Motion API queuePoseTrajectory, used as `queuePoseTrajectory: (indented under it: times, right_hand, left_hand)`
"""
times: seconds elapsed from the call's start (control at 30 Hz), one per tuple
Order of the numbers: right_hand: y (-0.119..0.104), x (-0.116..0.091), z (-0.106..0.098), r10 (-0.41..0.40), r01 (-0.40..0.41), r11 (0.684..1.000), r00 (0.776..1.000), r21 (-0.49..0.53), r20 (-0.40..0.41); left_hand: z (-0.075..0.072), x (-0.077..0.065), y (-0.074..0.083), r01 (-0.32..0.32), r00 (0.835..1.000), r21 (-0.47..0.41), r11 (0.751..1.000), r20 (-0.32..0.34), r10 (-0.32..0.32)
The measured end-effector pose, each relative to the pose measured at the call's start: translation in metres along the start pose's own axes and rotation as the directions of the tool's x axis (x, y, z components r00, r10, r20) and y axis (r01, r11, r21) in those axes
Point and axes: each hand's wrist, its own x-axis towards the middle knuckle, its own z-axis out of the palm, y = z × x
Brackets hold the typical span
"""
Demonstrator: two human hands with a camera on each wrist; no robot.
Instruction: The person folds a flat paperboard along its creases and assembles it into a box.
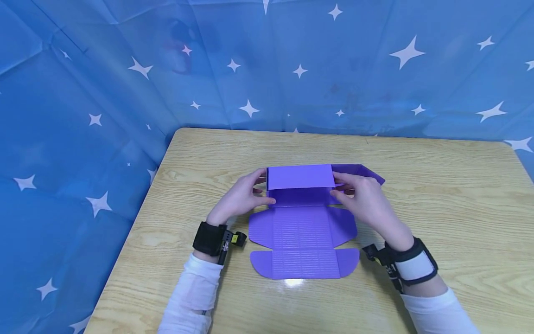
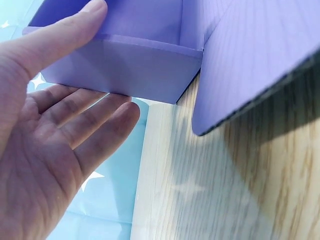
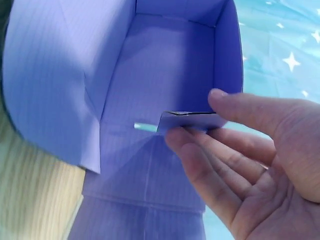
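A purple cardboard box (image 1: 301,177), partly folded, stands on the table with its lid panel (image 1: 304,241) lying flat toward me. My left hand (image 1: 242,197) holds the box's left end. In the left wrist view its thumb reaches over the rim of the end wall (image 2: 120,67), with the fingers along the outer side. At the right end, my right hand (image 1: 365,197) pinches a small flap (image 3: 187,120) between thumb and fingers. An unfolded side panel (image 3: 145,175) extends beyond that flap, and a slot shows beside it.
The wooden table (image 1: 450,208) extends to both sides of the box. Rounded side flaps (image 1: 346,262) stick out from the lid panel. A blue cloth with white stars (image 1: 271,69) hangs behind the table and along its left side.
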Motion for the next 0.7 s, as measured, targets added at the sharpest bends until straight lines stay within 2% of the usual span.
queuePoseTrajectory:
  times: [0.23,0.47,0.7]
  right_hand:
    - [0.01,0.0,-0.005,0.05,-0.044,0.996,0.996,-0.081,0.067]
    - [0.023,0.002,0.001,0.12,-0.098,0.987,0.976,-0.126,0.182]
    - [0.03,0.005,0.007,0.139,-0.111,0.983,0.971,-0.147,0.197]
  left_hand:
    - [0.0,0.0,-0.001,0.005,1.0,-0.006,1.0,0.003,-0.005]
    - [0.0,0.0,0.0,0.006,1.0,-0.004,1.0,0.004,-0.006]
    - [0.0,0.0,0.0,0.022,1.0,0.0,1.0,0.003,-0.022]
